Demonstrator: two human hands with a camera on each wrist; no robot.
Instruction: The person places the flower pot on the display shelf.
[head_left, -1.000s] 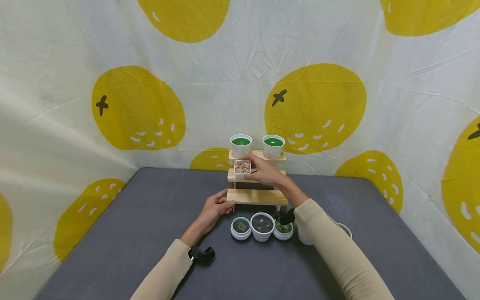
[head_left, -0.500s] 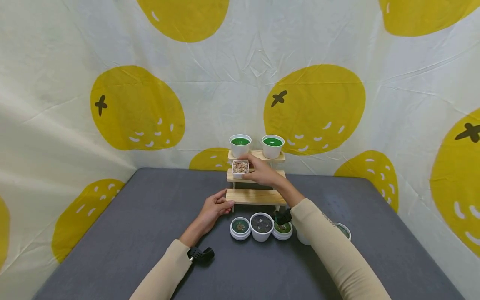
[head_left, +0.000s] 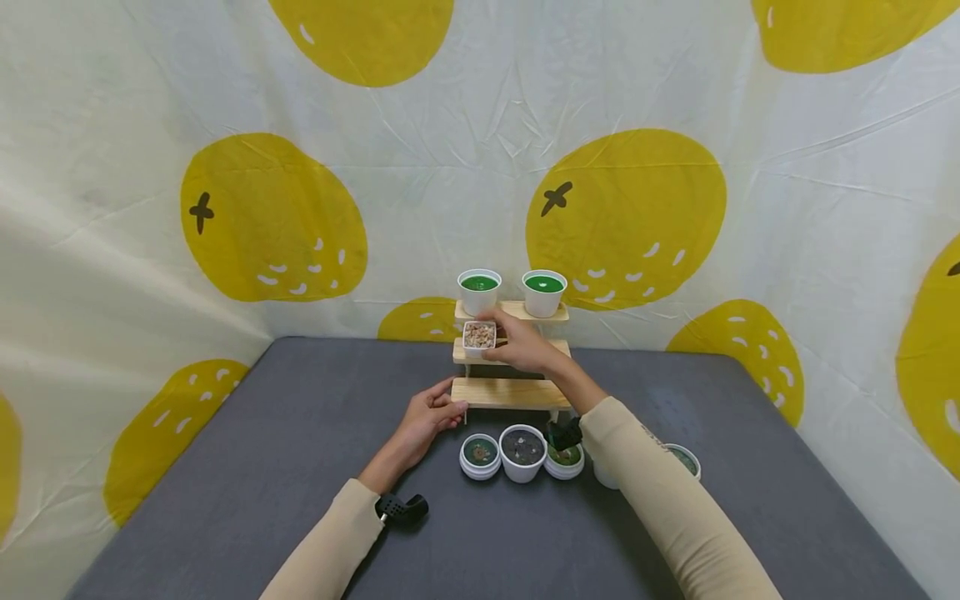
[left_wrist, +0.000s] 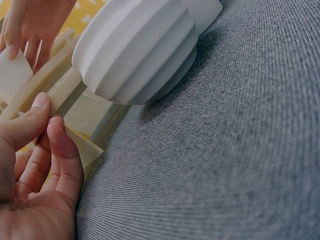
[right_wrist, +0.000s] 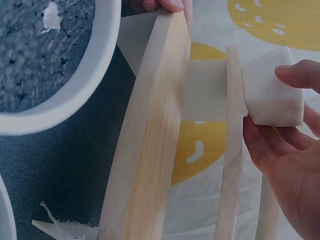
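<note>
A small square white pot (head_left: 479, 338) filled with tan pebbles is at the left part of the middle step of a wooden tiered stand (head_left: 517, 393). My right hand (head_left: 527, 345) grips this pot, thumb on one side and fingers on the other. In the right wrist view, the pot's base is against or very close to the step. My left hand (head_left: 422, 423) pinches the left end of the lowest step between thumb and forefinger. Two round white pots with green tops, the left one (head_left: 479, 292) and the right one (head_left: 543, 293), stand on the top step.
Before the stand on the grey cloth (head_left: 480, 542) sit a ribbed white pot (head_left: 480, 458), a dark-filled pot (head_left: 522, 454) and another ribbed pot (head_left: 564, 462). More white pots (head_left: 686, 457) are partly behind the right sleeve. A curtain with yellow fruit prints (head_left: 442, 208) hangs behind.
The right hand and the pebble pot have shifted slightly left along the middle step, then stayed nearly still. The left hand keeps its place on the lowest step.
</note>
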